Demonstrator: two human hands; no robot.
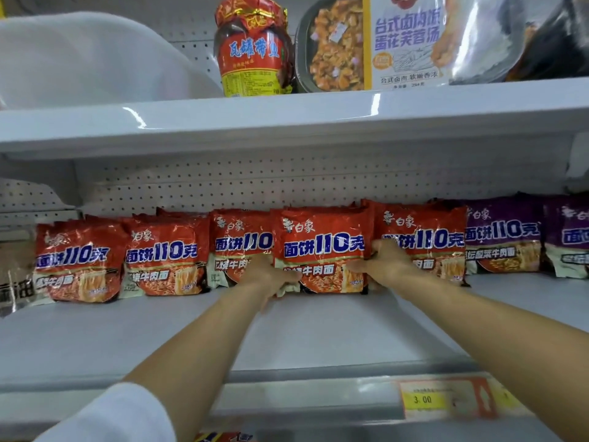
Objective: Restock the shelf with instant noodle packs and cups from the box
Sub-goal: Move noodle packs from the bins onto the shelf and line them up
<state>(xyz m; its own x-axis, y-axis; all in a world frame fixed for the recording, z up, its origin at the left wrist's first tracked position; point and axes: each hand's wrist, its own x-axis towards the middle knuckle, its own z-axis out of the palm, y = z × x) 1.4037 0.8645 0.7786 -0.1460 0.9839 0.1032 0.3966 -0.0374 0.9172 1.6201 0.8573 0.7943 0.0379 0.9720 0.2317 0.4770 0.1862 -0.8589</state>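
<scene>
The left hand covers the lower left corner of the held red noodle pack; the right hand hides its right edge. At 3 o'clock a purple pack is cut off. At 5 o'clock the price label is blurred, only "3.00" readable.

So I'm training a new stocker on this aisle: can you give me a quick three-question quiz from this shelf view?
1. True or false: both hands, left hand and right hand, hold the same red noodle pack.
2. What colour are the packs at the right end of the row? A green, B purple, C yellow.
3. What price shows on the yellow shelf tag?

Key: 1 true; 2 B; 3 3.00.
</scene>
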